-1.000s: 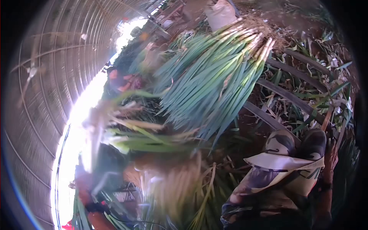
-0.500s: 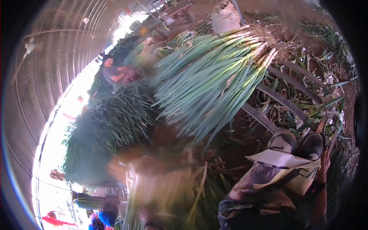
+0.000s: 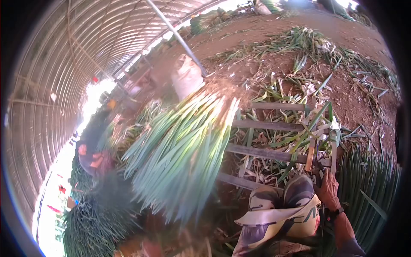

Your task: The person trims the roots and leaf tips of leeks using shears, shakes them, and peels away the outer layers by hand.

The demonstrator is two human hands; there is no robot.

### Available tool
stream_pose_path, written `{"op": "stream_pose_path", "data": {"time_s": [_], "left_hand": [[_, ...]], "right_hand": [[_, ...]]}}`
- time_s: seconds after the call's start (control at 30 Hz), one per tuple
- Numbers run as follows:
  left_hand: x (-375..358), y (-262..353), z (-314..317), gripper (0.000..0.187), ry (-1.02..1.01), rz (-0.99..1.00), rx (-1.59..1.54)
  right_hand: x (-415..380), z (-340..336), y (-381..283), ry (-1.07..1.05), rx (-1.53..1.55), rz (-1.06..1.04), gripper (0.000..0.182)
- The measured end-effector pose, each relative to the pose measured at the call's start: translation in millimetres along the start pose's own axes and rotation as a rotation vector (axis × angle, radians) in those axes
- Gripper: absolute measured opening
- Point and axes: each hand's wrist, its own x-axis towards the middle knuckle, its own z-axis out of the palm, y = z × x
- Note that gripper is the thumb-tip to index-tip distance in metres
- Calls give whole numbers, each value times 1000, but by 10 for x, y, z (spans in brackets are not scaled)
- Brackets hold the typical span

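My right hand (image 3: 329, 190), with a dark band on its wrist, is at the right end of the slatted wooden rack (image 3: 274, 152). Its fingers are closed round a small dark item whose kind I cannot make out. Close by lies a wooden handle (image 3: 310, 155). A large bunch of long green onions (image 3: 180, 150) rests on the rack's left part, roots toward the back and leaves toward me. At the bottom edge a blurred pinkish shape (image 3: 152, 248) may be my left hand; its fingers cannot be made out.
Behind the onions stands a pale sack (image 3: 187, 77) beside a metal post (image 3: 175, 32). Another person (image 3: 92, 160) sits at the left, near a dark green heap (image 3: 98, 227). More green leaves (image 3: 368, 184) lie on the right. Trimmed leaves (image 3: 306, 43) litter the soil.
The view has swung to the right, so the onions and sack appear further left. My right hand has come clearly into view at the rack's right end.
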Motion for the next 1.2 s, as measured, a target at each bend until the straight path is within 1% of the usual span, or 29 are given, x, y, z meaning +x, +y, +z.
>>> {"op": "stream_pose_path", "data": {"time_s": [0.1, 0.17, 0.23, 0.3, 0.4, 0.5, 0.6, 0.63, 0.7, 0.73, 0.77, 0.83, 0.87, 0.9, 1.0, 1.1, 1.13, 1.2], "left_hand": [[488, 1130, 47, 104, 6, 289, -53], [731, 1981, 132, 110, 70, 473, -7], [945, 2706, 293, 110, 119, 701, 56], [1015, 3357, 425, 107, 106, 858, 135], [918, 4102, 905, 101, 62, 1057, 73], [843, 4709, 1238, 98, -34, 1118, -108], [1075, 5118, 1470, 96, 18, 1068, -182], [1196, 5219, 1583, 101, 80, 1002, -153], [1497, 5420, 1671, 106, 104, 879, -111], [1680, 5487, 1721, 111, 57, 859, -145], [1788, 5561, 1719, 117, -42, 809, -147], [1909, 5681, 1733, 122, -170, 739, -223], [2011, 5738, 1796, 125, -180, 759, -244], [2097, 5786, 1864, 126, -144, 823, -238], [2247, 5958, 1858, 129, -188, 852, -150], [2241, 6091, 1973, 110, 8, 846, 23], [2215, 6105, 2004, 100, 35, 868, 41], [2164, 6078, 2003, 82, 98, 908, 81]], "right_hand": [[1, 5, -22, 18, -18, 9, 95], [25, -23, -73, 17, -22, 30, 92], [59, -40, -96, 1, -7, 54, 92], [80, -62, -113, -3, 12, 68, 91], [94, -62, -115, -14, -1, 73, 93], [100, -112, -164, -45, -23, 84, 96], [119, -126, -173, -60, -59, 84, 101], [117, -114, -176, -59, -73, 86, 103], [121, -92, -185, -73, -78, 120, 104], [128, -81, -190, -82, -81, 135, 104], [127, -74, -196, -78, -89, 135, 103], [150, -60, -208, -70, -107, 130, 100], [142, -53, -205, -75, -107, 133, 99], [142, -46, -192, -78, -108, 137, 98], [142, 13, -144, -80, -108, 136, 97], [137, -5, -148, -101, -98, 134, 98], [150, -20, -160, -106, -93, 135, 98], [155, -13, -177, -48, -120, 94, 96]]}}
